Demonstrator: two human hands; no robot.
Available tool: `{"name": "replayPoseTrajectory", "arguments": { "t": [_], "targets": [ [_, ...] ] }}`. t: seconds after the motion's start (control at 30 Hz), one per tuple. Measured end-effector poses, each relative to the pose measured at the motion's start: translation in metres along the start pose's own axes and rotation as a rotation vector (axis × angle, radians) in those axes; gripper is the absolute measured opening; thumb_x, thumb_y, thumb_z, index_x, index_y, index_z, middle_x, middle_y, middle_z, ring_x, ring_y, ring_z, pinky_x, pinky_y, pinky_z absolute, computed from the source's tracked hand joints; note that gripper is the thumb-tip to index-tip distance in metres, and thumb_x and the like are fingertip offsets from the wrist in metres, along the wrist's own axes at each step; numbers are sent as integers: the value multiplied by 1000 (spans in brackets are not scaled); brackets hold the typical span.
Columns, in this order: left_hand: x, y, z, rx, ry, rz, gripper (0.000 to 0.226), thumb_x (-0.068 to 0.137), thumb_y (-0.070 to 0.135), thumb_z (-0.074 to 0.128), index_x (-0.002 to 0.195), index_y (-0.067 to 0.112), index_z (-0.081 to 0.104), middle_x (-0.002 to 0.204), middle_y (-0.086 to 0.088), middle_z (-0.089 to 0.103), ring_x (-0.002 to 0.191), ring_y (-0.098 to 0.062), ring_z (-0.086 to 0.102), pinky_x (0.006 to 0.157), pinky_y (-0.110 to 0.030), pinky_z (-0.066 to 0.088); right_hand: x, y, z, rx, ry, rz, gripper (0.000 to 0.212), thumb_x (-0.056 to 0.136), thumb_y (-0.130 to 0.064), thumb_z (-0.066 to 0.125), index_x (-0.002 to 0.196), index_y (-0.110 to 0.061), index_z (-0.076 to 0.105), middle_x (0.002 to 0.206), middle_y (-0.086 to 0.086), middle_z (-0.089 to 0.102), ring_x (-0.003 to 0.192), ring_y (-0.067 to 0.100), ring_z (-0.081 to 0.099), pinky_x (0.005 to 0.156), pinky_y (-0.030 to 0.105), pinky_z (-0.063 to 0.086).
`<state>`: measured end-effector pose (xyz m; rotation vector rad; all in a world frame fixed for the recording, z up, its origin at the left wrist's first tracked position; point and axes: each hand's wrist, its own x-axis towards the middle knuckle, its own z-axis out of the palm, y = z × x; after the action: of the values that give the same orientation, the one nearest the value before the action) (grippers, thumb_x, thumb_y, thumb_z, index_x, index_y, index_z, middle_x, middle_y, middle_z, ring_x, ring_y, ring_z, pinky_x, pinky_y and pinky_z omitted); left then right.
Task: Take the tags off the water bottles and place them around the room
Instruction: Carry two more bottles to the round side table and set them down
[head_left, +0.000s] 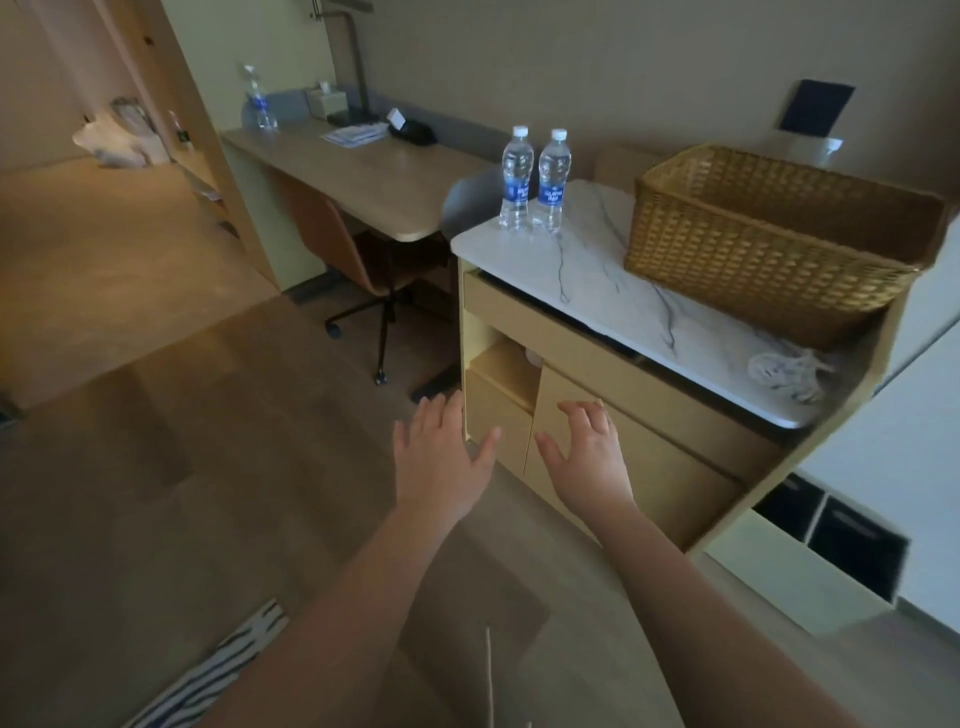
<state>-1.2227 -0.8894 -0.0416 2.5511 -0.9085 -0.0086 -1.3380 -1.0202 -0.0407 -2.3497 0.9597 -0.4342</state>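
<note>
Two small clear water bottles with blue labels and white caps stand side by side at the far left corner of a white marble cabinet top (597, 280): the left bottle (517, 179) and the right bottle (554, 182). A larger bottle (256, 98) stands at the far end of the wooden desk (363, 176). My left hand (441, 457) and my right hand (589, 457) are stretched out in front of the cabinet, well below the bottles, fingers spread and holding nothing.
A big wicker basket (769, 244) fills the right of the cabinet top, with crumpled clear plastic (787, 371) near its front edge. A brown office chair (353, 254) is tucked under the desk. A phone (410, 130), papers and a tissue box sit on the desk. Open floor lies left.
</note>
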Motion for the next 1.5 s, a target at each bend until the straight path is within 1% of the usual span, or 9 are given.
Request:
{"name": "replayPoseTrajectory", "arguments": {
  "t": [0.2, 0.47, 0.7, 0.87, 0.97, 1.03, 1.2, 1.33, 1.5],
  "targets": [
    [97, -19, 9, -44, -24, 35, 72, 91, 64, 32, 149, 22, 24, 157, -2, 27, 147, -19, 15, 117, -50, 12, 93, -22, 19, -11, 27, 11, 56, 94, -39, 51, 141, -12, 39, 149, 7, 34, 146, 24, 14, 117, 45, 21],
    [275, -61, 16, -103, -79, 172, 70, 93, 61, 36, 149, 21, 24, 157, -4, 27, 147, -20, 13, 118, -50, 10, 240, -62, 73, 15, 149, 135, 55, 94, -40, 52, 140, -13, 41, 147, 7, 37, 144, 25, 20, 114, 46, 26],
    [418, -78, 9, -174, -72, 312, 69, 92, 57, 42, 149, 20, 26, 156, -6, 30, 146, -21, 18, 118, -49, 15, 352, -101, 100, 42, 232, 241, 54, 95, -38, 52, 141, -16, 38, 150, 6, 35, 146, 23, 13, 117, 41, 22],
    [485, -63, 15, -257, -108, 375, 69, 92, 55, 44, 149, 20, 25, 155, -6, 30, 145, -21, 21, 118, -49, 16, 400, -101, 98, 25, 294, 322, 53, 94, -39, 53, 140, -16, 40, 146, 5, 37, 141, 25, 27, 112, 45, 31],
    [517, -49, 19, -338, -99, 418, 67, 91, 51, 51, 146, 18, 30, 150, -6, 38, 140, -23, 31, 113, -49, 27, 424, -94, 93, 18, 340, 352, 52, 94, -38, 54, 139, -15, 41, 144, 5, 39, 138, 26, 31, 110, 45, 33],
    [537, -39, 23, -411, -78, 425, 67, 89, 49, 56, 144, 16, 33, 143, -6, 43, 131, -23, 41, 108, -43, 36, 442, -89, 89, 29, 372, 350, 52, 93, -36, 55, 138, -14, 43, 142, 5, 41, 136, 25, 34, 110, 42, 34],
    [586, -14, 40, -506, -12, 460, 78, 85, 42, 66, 145, 11, 29, 138, -11, 40, 126, -24, 42, 100, -34, 41, 500, -71, 67, 74, 481, 340, 51, 89, -31, 62, 135, -14, 46, 136, 3, 46, 125, 21, 44, 94, 22, 31],
    [629, 6, 57, -577, -14, 475, 94, 77, 45, 73, 149, 16, 19, 143, -9, 34, 130, -19, 37, 97, -25, 36, 551, -56, 50, 174, 539, 329, 58, 86, -35, 66, 138, -20, 43, 139, 0, 43, 123, 15, 46, 90, 21, 32],
    [670, 32, 76, -689, -86, 395, 118, 66, 46, 83, 152, 27, 5, 152, -5, 27, 138, -16, 30, 100, -25, 30, 601, -41, 34, 189, 504, 335, 77, 81, -35, 72, 145, -25, 30, 148, 1, 35, 130, 19, 42, 97, 28, 38]
  ]
}}
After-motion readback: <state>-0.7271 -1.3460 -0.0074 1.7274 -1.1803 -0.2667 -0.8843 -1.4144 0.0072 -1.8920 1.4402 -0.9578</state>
